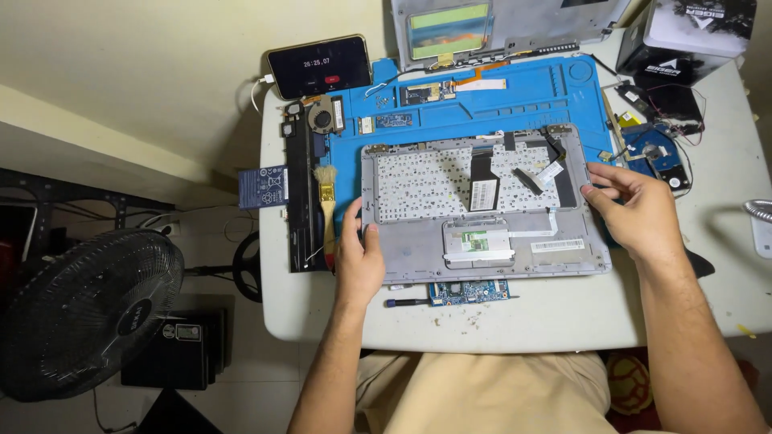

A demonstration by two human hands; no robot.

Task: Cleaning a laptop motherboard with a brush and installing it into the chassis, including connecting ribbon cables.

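Head view: the laptop palmrest assembly (482,205) lies underside up at frame centre, resting partly on the blue work mat (482,100) and partly on the white counter (563,313). Its long axis runs left to right across the frame; the hinge edge points toward the top of the frame, the touchpad edge toward the bottom. The left hand (359,261) grips the lower left corner, with its fingers curled against the left edge and the thumb on top. The right hand (639,213) holds the right edge, fingers (599,173) slightly spread and pressed onto the upper right corner. Both hands touch the assembly, one at each end of the long axis. A brush (326,205) lies just left of the left hand; a small circuit board (468,292) lies just below the assembly.
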